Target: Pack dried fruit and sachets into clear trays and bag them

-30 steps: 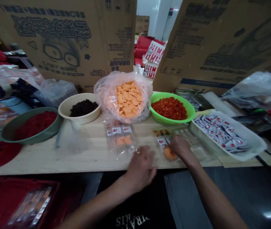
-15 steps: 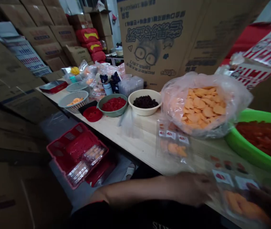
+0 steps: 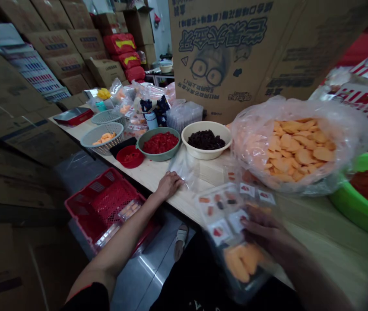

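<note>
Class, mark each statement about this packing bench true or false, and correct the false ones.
1. The left hand rests on a clear bag lying on the table. True.
2. The right hand is empty. False: it holds a clear pack containing orange slices.
3. The cream bowl holds dark dried fruit. True.
4. The red basket stands on the table. False: it sits lower down, beside the table edge.
</note>
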Motion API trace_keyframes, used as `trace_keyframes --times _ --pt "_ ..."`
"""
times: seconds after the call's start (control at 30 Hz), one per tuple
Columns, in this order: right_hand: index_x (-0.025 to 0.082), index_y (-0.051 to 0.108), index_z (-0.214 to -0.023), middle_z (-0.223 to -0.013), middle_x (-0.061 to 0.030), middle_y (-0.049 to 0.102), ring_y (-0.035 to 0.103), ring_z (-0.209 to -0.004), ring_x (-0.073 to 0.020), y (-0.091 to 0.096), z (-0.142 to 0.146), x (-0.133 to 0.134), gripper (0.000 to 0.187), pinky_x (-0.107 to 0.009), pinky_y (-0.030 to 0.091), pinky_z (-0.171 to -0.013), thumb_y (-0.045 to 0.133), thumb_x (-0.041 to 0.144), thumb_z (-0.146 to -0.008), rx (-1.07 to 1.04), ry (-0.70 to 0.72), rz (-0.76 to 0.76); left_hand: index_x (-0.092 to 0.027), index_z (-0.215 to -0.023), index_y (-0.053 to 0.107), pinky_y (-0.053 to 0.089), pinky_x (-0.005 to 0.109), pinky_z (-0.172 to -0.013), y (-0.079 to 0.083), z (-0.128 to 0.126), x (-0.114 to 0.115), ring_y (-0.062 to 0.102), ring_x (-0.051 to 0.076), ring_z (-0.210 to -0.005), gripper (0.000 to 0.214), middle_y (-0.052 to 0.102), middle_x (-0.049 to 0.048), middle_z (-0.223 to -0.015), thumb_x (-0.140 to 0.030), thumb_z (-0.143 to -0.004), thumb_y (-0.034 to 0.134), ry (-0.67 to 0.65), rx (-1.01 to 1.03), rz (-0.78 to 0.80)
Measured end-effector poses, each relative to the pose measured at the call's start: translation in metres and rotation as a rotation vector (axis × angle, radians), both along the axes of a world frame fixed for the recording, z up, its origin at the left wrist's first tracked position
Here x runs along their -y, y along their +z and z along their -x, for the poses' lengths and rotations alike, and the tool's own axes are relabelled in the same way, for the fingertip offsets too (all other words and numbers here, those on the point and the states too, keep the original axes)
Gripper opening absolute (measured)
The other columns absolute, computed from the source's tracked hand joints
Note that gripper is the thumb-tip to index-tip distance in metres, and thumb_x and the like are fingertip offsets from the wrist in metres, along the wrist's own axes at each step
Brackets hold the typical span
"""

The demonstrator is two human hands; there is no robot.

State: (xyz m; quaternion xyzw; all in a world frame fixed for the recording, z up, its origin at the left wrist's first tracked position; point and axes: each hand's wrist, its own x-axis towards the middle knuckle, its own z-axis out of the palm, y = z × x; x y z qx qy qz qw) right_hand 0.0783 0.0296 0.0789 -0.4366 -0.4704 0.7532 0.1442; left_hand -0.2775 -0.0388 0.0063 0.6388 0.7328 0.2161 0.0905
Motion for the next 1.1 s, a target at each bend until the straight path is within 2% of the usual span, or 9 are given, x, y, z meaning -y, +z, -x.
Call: trace_keyframes --times 0.1,0.17,0.23,0.4,0.47,0.53,0.67,0.83,1.1 --pt "0.021 0.061 -0.091 -0.069 0.0028 0.062 0.060 -0.059 -0.0116 -0.006 0.057 0.018 0.045 -0.022 0.046 -0.053 0.089 0.036 -0.060 -0.094 0.142 0.180 -0.016 -0.091 0.064 0.043 0.039 -0.093 -0.003 0.005 0.009 0.055 0.023 -0.093 0.020 0.062 0.0095 -0.095 -0.029 -0.097 0.050 -0.030 -0.022 -0.034" --pt "0.019 0.057 -0.088 -0.066 0.0048 0.059 0.057 -0.054 -0.0088 -0.013 0.080 0.026 0.042 -0.019 0.042 -0.050 0.087 0.034 -0.063 -0.152 0.235 0.238 -0.017 -0.100 0.062 0.044 0.038 -0.095 -0.004 0.012 0.019 0.055 0.022 -0.100 0.015 0.062 0.0098 -0.103 -0.020 -0.093 0.050 -0.124 0.033 -0.071" --pt "0.018 0.057 -0.091 -0.067 0.0051 0.060 0.057 -0.053 -0.0082 -0.020 0.094 0.030 0.042 -0.019 0.043 -0.051 0.085 0.032 -0.064 -0.196 0.302 0.279 -0.017 -0.107 0.060 0.045 0.036 -0.096 -0.004 0.017 0.028 0.057 0.021 -0.104 0.021 0.064 0.0093 -0.109 -0.016 -0.090 0.048 -0.154 0.110 -0.130" --pt "0.015 0.062 -0.106 -0.072 0.0019 0.067 0.059 -0.052 -0.0091 -0.024 0.119 0.026 0.046 -0.019 0.043 -0.049 0.082 0.025 -0.065 -0.209 0.455 0.325 -0.018 -0.096 0.060 0.050 0.029 -0.082 -0.007 0.014 0.037 0.062 0.015 -0.084 0.020 0.068 0.0046 -0.093 -0.030 -0.099 0.043 0.119 0.266 -0.250" --pt "0.015 0.063 -0.106 -0.071 0.0017 0.068 0.060 -0.052 -0.0089 -0.023 0.126 0.020 0.044 -0.018 0.044 -0.050 0.080 0.023 -0.066 -0.218 0.478 0.316 -0.018 -0.091 0.062 0.053 0.030 -0.083 -0.004 0.012 0.040 0.065 0.016 -0.088 0.027 0.070 0.0069 -0.095 -0.033 -0.100 0.042 0.058 0.284 -0.303" --pt "0.015 0.064 -0.107 -0.070 0.0017 0.068 0.061 -0.053 -0.0090 -0.021 0.130 0.013 0.042 -0.017 0.045 -0.050 0.078 0.024 -0.068 -0.234 0.492 0.316 -0.017 -0.092 0.067 0.055 0.034 -0.085 0.001 0.013 0.043 0.068 0.020 -0.098 0.031 0.070 0.0124 -0.108 -0.037 -0.100 0.045 -0.081 0.252 -0.378" --pt "0.016 0.064 -0.110 -0.076 0.0017 0.068 0.061 -0.054 -0.0085 -0.012 0.131 0.004 0.043 -0.018 0.048 -0.051 0.079 0.024 -0.070 -0.268 0.551 0.300 -0.017 -0.116 0.069 0.057 0.042 -0.092 0.017 0.019 0.046 0.066 0.027 -0.112 0.037 0.068 0.0179 -0.123 -0.044 -0.098 0.052 -0.248 0.078 -0.454" --pt "0.016 0.064 -0.113 -0.078 0.0012 0.069 0.063 -0.056 -0.0093 -0.004 0.127 0.000 0.047 -0.019 0.050 -0.054 0.080 0.024 -0.069 -0.283 0.598 0.293 -0.017 -0.141 0.055 0.050 0.049 -0.104 0.033 0.017 0.046 0.058 0.028 -0.126 0.050 0.061 0.0204 -0.137 -0.046 -0.101 0.046 -0.311 -0.036 -0.437" --pt "0.013 0.067 -0.105 -0.078 -0.0014 0.071 0.065 -0.059 -0.0103 -0.016 0.125 -0.014 0.040 -0.019 0.050 -0.056 0.078 0.021 -0.068 -0.288 0.529 0.289 -0.021 -0.143 0.053 0.046 0.052 -0.108 0.039 0.015 0.042 0.054 0.028 -0.131 0.048 0.059 0.0170 -0.140 -0.044 -0.102 0.046 -0.331 0.061 -0.427"
